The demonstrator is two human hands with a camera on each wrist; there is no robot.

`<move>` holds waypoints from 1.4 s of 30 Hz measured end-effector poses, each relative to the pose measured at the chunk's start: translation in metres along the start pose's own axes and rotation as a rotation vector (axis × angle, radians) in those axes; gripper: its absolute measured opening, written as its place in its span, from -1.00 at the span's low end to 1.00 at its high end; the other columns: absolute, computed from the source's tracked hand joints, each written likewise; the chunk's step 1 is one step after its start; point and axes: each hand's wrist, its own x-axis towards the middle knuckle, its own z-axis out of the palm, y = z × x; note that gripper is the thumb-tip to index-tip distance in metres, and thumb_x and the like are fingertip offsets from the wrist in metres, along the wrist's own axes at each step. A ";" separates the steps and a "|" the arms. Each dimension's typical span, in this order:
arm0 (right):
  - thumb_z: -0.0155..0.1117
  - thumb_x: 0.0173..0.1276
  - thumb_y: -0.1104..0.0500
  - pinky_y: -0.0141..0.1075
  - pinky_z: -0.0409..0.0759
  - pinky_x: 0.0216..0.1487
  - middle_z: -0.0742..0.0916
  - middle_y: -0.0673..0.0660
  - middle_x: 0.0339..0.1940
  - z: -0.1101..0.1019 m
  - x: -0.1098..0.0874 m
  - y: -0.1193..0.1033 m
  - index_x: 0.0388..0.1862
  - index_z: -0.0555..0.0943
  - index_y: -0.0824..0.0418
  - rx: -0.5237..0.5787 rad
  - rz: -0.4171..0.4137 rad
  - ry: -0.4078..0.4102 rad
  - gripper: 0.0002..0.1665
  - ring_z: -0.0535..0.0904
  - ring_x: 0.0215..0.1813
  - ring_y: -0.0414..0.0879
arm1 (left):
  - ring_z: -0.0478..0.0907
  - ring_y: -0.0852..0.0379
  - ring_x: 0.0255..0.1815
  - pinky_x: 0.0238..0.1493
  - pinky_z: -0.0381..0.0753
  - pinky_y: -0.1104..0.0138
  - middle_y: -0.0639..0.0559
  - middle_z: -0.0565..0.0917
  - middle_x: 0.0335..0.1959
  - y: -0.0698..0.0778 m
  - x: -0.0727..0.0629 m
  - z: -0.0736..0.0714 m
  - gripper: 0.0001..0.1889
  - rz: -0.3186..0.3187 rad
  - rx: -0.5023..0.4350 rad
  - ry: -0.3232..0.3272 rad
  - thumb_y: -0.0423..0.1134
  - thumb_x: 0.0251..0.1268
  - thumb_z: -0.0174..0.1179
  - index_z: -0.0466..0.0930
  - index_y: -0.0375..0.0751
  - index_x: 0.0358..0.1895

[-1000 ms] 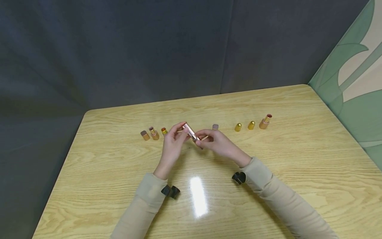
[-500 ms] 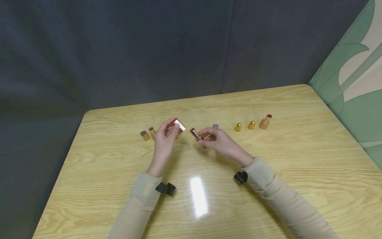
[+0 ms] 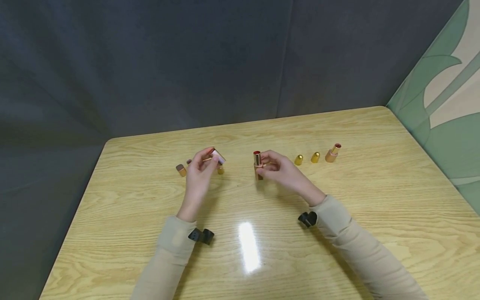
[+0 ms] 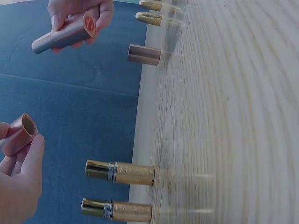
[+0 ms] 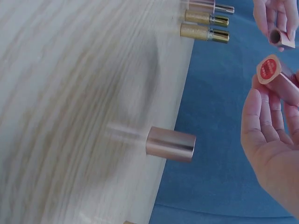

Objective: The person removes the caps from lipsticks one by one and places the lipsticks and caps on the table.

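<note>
My left hand [image 3: 196,179] pinches a rose-gold lipstick cap [image 3: 218,156] above the table; its hollow end shows in the left wrist view. To the right, my right hand [image 3: 283,170] grips an uncapped lipstick [image 3: 257,160] by its base, metal neck up with a red tip. In the right wrist view the underside of this lipstick [image 5: 269,69] carries a red label. Cap and lipstick are apart. Another rose-gold cap [image 5: 171,144] stands on the table near the right hand, hidden behind that hand in the head view.
Two gold lipstick tubes [image 4: 120,172] stand near the left hand, partly hidden in the head view. A rose-gold cap [image 3: 181,170] stands farther left. Toward the right are two gold bullet-shaped caps [image 3: 298,160] and an uncapped rose-gold lipstick [image 3: 332,154]. A dark curtain [image 3: 210,62] hangs behind the table.
The cap has come off the lipstick. My left hand has moved left with the cap, while my right hand has moved slightly right and turned the lipstick upright.
</note>
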 end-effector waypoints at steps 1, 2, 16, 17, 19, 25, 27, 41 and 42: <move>0.17 0.35 0.33 -0.51 0.60 -0.14 0.61 0.31 -0.03 -0.001 0.000 0.000 0.12 0.44 0.41 -0.003 -0.006 0.012 -0.62 0.60 -0.15 -0.24 | 0.56 0.42 -0.20 -0.11 0.62 0.53 -0.16 0.51 0.06 0.000 0.000 -0.001 -0.59 -0.004 0.003 0.001 -0.34 0.40 0.08 0.37 -0.36 0.27; 0.17 0.36 0.32 -0.51 0.60 -0.14 0.62 0.31 -0.05 -0.002 0.000 0.000 0.12 0.45 0.42 -0.008 -0.013 0.021 -0.63 0.59 -0.17 -0.27 | 0.56 0.42 -0.20 -0.10 0.63 0.51 -0.14 0.51 0.06 0.000 0.000 -0.003 -0.58 -0.007 0.008 0.003 -0.34 0.40 0.08 0.36 -0.36 0.27; 0.06 0.49 0.16 -0.35 0.53 -0.16 0.61 0.11 -0.20 -0.016 -0.002 0.001 0.10 0.48 0.39 -0.043 0.015 0.120 -0.64 0.52 -0.27 -0.34 | 0.57 0.47 -0.23 -0.14 0.63 0.55 -0.08 0.55 -0.04 0.000 0.002 -0.020 -0.62 0.003 0.040 0.057 -0.36 0.37 0.10 0.43 -0.37 0.22; 0.06 0.49 0.16 -0.36 0.53 -0.16 0.61 0.11 -0.21 -0.017 -0.002 0.002 0.10 0.48 0.40 -0.041 0.013 0.126 -0.64 0.52 -0.27 -0.34 | 0.57 0.47 -0.24 -0.13 0.63 0.54 -0.07 0.55 -0.05 0.000 0.002 -0.021 -0.62 0.003 0.044 0.061 -0.36 0.37 0.10 0.43 -0.37 0.21; 0.05 0.49 0.16 -0.36 0.54 -0.14 0.62 0.15 -0.19 -0.020 -0.002 0.002 0.09 0.47 0.41 -0.027 0.011 0.135 -0.64 0.53 -0.27 -0.34 | 0.57 0.46 -0.25 -0.15 0.62 0.56 -0.03 0.56 -0.08 0.000 0.002 -0.024 -0.63 -0.002 0.050 0.070 -0.35 0.38 0.10 0.44 -0.36 0.21; 0.11 0.46 0.11 -0.37 0.51 -0.15 0.65 0.26 -0.05 -0.027 -0.005 0.001 0.05 0.50 0.35 -0.063 0.037 0.180 -0.65 0.52 -0.21 -0.36 | 0.55 0.44 -0.26 -0.21 0.60 0.60 0.15 0.53 -0.21 0.000 0.002 -0.035 -0.62 -0.024 0.058 0.087 -0.34 0.39 0.08 0.42 -0.37 0.22; 0.14 0.44 0.11 -0.41 0.50 -0.18 0.65 0.19 -0.07 -0.030 -0.005 0.001 0.04 0.51 0.34 -0.081 0.054 0.203 -0.65 0.51 -0.22 -0.36 | 0.56 0.44 -0.28 -0.25 0.60 0.59 0.16 0.52 -0.24 0.000 0.002 -0.039 -0.62 -0.027 0.060 0.092 -0.34 0.39 0.08 0.42 -0.38 0.22; 0.17 0.41 0.08 -0.51 0.51 -0.24 0.54 -0.02 -0.04 -0.050 -0.012 -0.001 0.13 0.45 0.34 -0.061 0.077 0.256 -0.56 0.54 -0.27 -0.46 | 0.56 0.46 -0.21 -0.14 0.57 0.59 0.32 0.55 -0.20 -0.003 -0.001 -0.066 -0.61 -0.048 0.156 0.135 -0.24 0.41 0.09 0.43 -0.26 0.25; 0.17 0.42 0.09 -0.51 0.51 -0.25 0.52 -0.03 -0.04 -0.051 -0.012 -0.001 0.15 0.43 0.34 -0.052 0.072 0.257 -0.55 0.54 -0.27 -0.47 | 0.55 0.46 -0.22 -0.15 0.56 0.59 0.33 0.55 -0.20 -0.003 -0.001 -0.068 -0.61 -0.050 0.158 0.137 -0.25 0.40 0.09 0.43 -0.26 0.24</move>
